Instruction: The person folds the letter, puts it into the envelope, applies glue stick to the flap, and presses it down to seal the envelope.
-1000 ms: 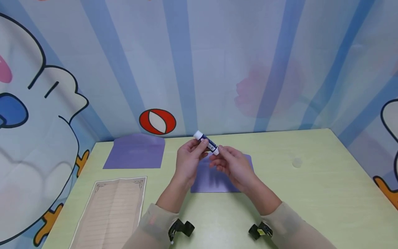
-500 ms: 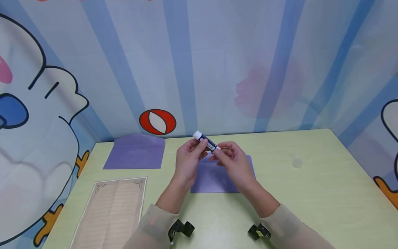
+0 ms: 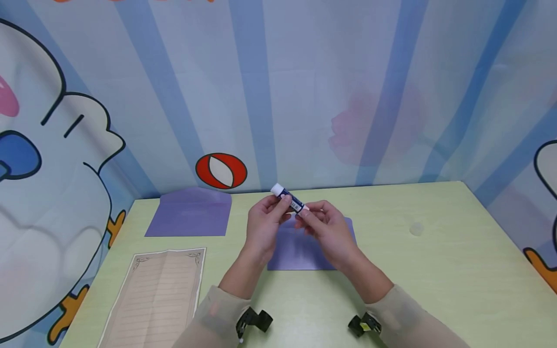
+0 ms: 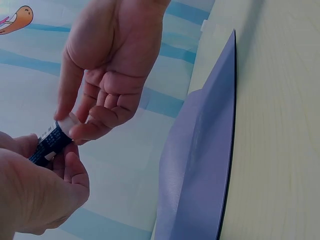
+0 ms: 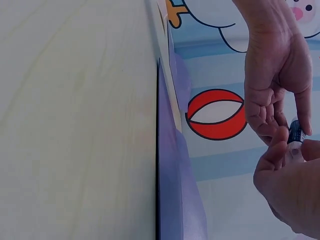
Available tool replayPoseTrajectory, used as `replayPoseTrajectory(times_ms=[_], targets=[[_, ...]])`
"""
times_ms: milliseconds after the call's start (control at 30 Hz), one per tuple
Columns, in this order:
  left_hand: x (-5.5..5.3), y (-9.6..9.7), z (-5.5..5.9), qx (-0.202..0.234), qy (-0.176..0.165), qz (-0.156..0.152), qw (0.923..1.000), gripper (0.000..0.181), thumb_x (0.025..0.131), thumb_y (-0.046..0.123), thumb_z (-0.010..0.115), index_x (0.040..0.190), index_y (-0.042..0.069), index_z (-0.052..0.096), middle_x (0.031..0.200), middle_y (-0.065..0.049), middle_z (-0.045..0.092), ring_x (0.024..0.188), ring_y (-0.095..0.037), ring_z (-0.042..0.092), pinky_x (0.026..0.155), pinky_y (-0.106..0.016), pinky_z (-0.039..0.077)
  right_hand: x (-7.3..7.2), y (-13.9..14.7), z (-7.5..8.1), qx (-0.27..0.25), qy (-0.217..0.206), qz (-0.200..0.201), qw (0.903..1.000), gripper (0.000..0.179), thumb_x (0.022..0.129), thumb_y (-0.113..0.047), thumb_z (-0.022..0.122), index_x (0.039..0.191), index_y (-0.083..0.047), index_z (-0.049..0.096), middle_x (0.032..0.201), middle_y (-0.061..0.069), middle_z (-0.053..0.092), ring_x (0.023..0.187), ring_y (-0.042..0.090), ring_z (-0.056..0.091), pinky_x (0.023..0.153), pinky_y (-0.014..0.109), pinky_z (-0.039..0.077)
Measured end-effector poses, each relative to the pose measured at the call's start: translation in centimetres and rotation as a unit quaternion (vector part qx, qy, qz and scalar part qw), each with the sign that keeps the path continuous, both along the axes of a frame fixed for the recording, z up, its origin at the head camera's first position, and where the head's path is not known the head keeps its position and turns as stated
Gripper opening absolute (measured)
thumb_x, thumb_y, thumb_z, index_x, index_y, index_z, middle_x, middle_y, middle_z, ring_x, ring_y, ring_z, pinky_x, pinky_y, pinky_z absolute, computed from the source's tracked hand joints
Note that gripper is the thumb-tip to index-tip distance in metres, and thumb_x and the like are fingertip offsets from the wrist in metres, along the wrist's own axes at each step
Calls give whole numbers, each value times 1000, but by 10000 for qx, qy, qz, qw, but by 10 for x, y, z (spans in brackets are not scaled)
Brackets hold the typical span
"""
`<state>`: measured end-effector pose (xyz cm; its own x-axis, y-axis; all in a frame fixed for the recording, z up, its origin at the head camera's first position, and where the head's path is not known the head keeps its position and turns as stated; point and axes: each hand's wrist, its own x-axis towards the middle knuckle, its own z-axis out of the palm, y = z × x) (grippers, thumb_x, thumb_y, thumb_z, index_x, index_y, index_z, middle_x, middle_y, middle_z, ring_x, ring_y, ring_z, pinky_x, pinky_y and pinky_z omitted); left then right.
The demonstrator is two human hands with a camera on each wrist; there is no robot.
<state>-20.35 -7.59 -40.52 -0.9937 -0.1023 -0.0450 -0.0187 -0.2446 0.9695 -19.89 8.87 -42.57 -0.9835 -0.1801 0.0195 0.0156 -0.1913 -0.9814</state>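
Fingers (image 3: 278,207) of the left hand (image 3: 263,227) are curled round the dark blue barrel of a small glue stick with a white cap (image 3: 289,199), gripping it at mid-length. Fingers (image 3: 310,216) of the right hand (image 3: 328,232) pinch the stick's lower white end between thumb and fingertips. Both hands therefore grasp the same item; neither is released.

Position of the item: the glue stick is held in the air, tilted, white cap pointing up and away from the person, above the near purple paper envelope (image 3: 300,249). It touches nothing but the two hands. The left wrist view confirms the right thumb and fingers on the white end (image 4: 67,125); the right wrist view shows only a short piece of the barrel (image 5: 295,134) between the fingers.

Progress, as judged: the cap appears seated on the upper end, so the stick looks unopened. The pinch on the lower end suggests work at the twist base, though whether it is turning cannot be told. No glue is visible on the envelope, so application appears outstanding.

Surroundings: the near envelope lies flat on the pale green table (image 3: 435,270). A second purple envelope (image 3: 189,212) lies at the far left edge, well apart. A tan lined letter sheet with creases (image 3: 156,295) lies near left.
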Motion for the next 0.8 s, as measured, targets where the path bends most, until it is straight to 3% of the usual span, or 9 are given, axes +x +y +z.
replayPoseTrajectory(times_ms=[100, 200, 433, 533, 667, 800], targets=[[0, 0, 1, -4, -16, 13, 10000, 32, 100, 26, 78, 123, 4, 74, 111, -11, 77, 100, -20, 74, 93, -34, 59, 1, -1, 0, 285, 361, -183, 9988, 27, 105, -10, 69, 127, -3, 56, 117, 26, 70, 98, 24, 74, 86, 32, 59], [1, 0, 1, 9, -16, 16, 10000, 32, 100, 25, 78, 123, 4, 74, 111, -11, 77, 99, -20, 74, 93, -34, 60, 2, -2, 0, 418, 422, -255, 9979, 30, 104, -11, 71, 129, -3, 56, 122, 30, 67, 102, 27, 75, 89, 33, 59], [1, 0, 0, 6, 51, -14, 10000, 30, 101, 22, 77, 122, 2, 74, 108, -11, 78, 96, -19, 74, 90, -32, 60, 0, 0, 0, -47, -487, 205, 9986, 42, 113, -36, 55, 132, 1, 56, 113, 18, 73, 93, 20, 74, 81, 28, 59], [0, 0, -2, 14, 66, -32, 10000, 29, 100, 23, 77, 121, 2, 74, 108, -11, 78, 96, -19, 74, 90, -32, 60, 0, 1, 0, -272, -590, 319, 9974, 39, 114, -33, 52, 129, 3, 57, 104, 12, 73, 86, 18, 72, 77, 26, 58], [0, 0, -2, -16, 58, -2, 10000, 30, 100, 24, 78, 121, 3, 74, 109, -11, 78, 97, -20, 74, 90, -32, 60, 0, 1, 0, -361, -407, 224, 9983, 26, 112, -22, 57, 126, 0, 57, 103, 11, 74, 86, 17, 71, 76, 25, 56], [1, 0, 0, -56, 30, 37, 10000, 32, 100, 25, 78, 122, 3, 74, 110, -11, 77, 98, -20, 74, 92, -33, 60, -1, 0, -1, -30, -66, -35, 10000, 26, 108, -16, 65, 127, -2, 56, 109, 14, 74, 94, 20, 72, 85, 33, 58]])
